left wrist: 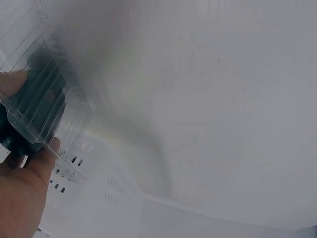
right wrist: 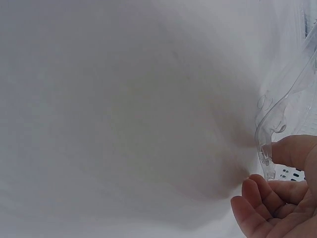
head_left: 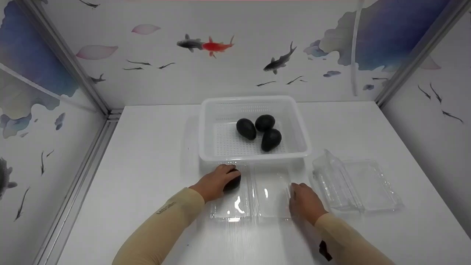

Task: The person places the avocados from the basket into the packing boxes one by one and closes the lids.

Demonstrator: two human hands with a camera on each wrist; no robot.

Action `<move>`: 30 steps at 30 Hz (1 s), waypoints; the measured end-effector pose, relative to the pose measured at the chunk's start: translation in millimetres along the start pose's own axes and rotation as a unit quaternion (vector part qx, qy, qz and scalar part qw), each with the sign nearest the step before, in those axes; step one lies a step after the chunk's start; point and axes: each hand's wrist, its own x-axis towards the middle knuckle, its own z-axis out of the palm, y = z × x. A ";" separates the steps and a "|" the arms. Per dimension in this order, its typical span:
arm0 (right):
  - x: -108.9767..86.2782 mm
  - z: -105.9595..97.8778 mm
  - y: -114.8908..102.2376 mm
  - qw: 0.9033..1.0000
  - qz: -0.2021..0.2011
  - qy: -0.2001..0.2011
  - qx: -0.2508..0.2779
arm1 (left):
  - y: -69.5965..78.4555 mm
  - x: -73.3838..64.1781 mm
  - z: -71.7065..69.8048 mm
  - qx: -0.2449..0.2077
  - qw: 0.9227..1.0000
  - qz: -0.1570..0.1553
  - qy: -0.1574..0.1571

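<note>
My left hand [head_left: 215, 182] grips a dark avocado [head_left: 233, 182] over the left half of an opened clear plastic clamshell box [head_left: 272, 195]. In the left wrist view the avocado [left wrist: 37, 106] shows dark green through the ribbed plastic, the fingers around it. My right hand [head_left: 306, 201] is at the box's right edge; in the right wrist view its thumb and fingers pinch the clear rim [right wrist: 267, 129]. Behind the box, a white perforated basket [head_left: 254, 157] holds three more dark avocados [head_left: 271, 140] lying close together.
To the right lies a second clear clamshell box [head_left: 371, 184], opened, its left half tilted up. Everything stands on a white table [head_left: 147, 147]. Printed panels [head_left: 243, 84] with fish rise at the back and both sides.
</note>
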 end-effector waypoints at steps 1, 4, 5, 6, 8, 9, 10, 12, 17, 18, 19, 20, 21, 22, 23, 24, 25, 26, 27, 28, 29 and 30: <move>-0.2 0.0 0.0 1.000 -0.004 0.003 0.001 | 0.0 -0.3 -0.1 -0.002 1.000 -0.003 -0.003; -0.7 0.5 0.0 1.000 -0.008 0.008 0.000 | -0.1 -1.0 -0.2 -0.009 1.000 -0.012 -0.010; -0.9 0.4 -0.3 1.000 -0.007 0.008 0.000 | 0.0 -1.2 -0.2 -0.010 1.000 -0.014 -0.012; -1.1 0.4 -0.5 1.000 -0.006 0.007 -0.001 | 0.0 -1.4 -0.2 -0.009 1.000 -0.016 -0.014; -1.4 0.2 -1.0 1.000 -0.003 0.005 -0.003 | -0.1 -1.4 -0.2 -0.008 1.000 -0.019 -0.017; -1.5 0.0 -1.1 1.000 0.000 0.004 -0.003 | 0.1 -1.5 -0.5 -0.008 1.000 -0.020 -0.018; -1.5 0.1 -1.1 1.000 0.002 0.002 -0.004 | 0.0 -1.5 -0.6 -0.007 1.000 -0.022 -0.019; -1.5 -0.4 -1.5 1.000 0.004 -0.001 -0.004 | -0.3 -1.2 -0.4 -0.005 1.000 -0.023 -0.018; -0.5 -0.4 -2.0 1.000 0.013 -0.008 -0.005 | -0.8 -0.9 0.3 -0.004 0.999 -0.031 -0.016; 0.0 0.0 -2.0 1.000 0.016 -0.009 -0.007 | -0.6 -1.0 0.1 -0.005 0.999 -0.034 -0.016; 0.4 0.1 -1.9 1.000 0.018 -0.010 -0.008 | -0.5 -1.1 0.0 -0.005 0.999 -0.036 -0.017; 0.9 0.5 -1.7 1.000 0.020 -0.010 -0.010 | -0.4 -1.1 -0.1 -0.006 0.999 -0.038 -0.018; 1.1 0.5 -1.7 1.000 0.022 -0.010 -0.011 | -0.1 -1.3 -0.5 -0.009 0.999 -0.039 -0.018; 1.3 0.6 -1.5 1.000 0.023 -0.010 -0.011 | 0.2 -1.5 -0.7 -0.010 0.999 -0.039 -0.017; 1.3 0.5 -1.7 1.000 0.024 -0.011 -0.010 | 0.5 -1.6 -0.9 -0.011 0.999 -0.038 -0.015; 1.3 0.6 -1.4 1.000 0.024 -0.010 -0.010 | 0.8 -1.8 -1.0 -0.013 0.999 -0.039 -0.015; 1.3 0.7 -1.3 1.000 0.023 -0.009 -0.009 | 1.2 -2.0 -1.2 -0.014 0.999 -0.039 -0.015; 0.8 0.6 -1.3 1.000 0.021 -0.008 -0.008 | 1.4 -2.1 -1.2 -0.016 0.999 -0.038 -0.015; 0.2 0.2 -1.6 1.000 0.019 -0.007 -0.006 | 1.7 -2.3 -1.2 -0.017 0.999 -0.038 -0.015; -0.4 0.0 -2.0 1.000 0.015 -0.005 -0.005 | 1.9 -2.4 -1.2 -0.018 0.999 -0.039 -0.016; -1.1 -0.3 -2.4 1.000 0.012 -0.003 -0.003 | 2.0 -2.4 -1.1 -0.019 0.999 -0.040 -0.018; -1.7 -0.4 -2.5 1.000 0.010 -0.002 -0.003 | 2.1 -2.5 -1.1 -0.020 0.999 -0.042 -0.020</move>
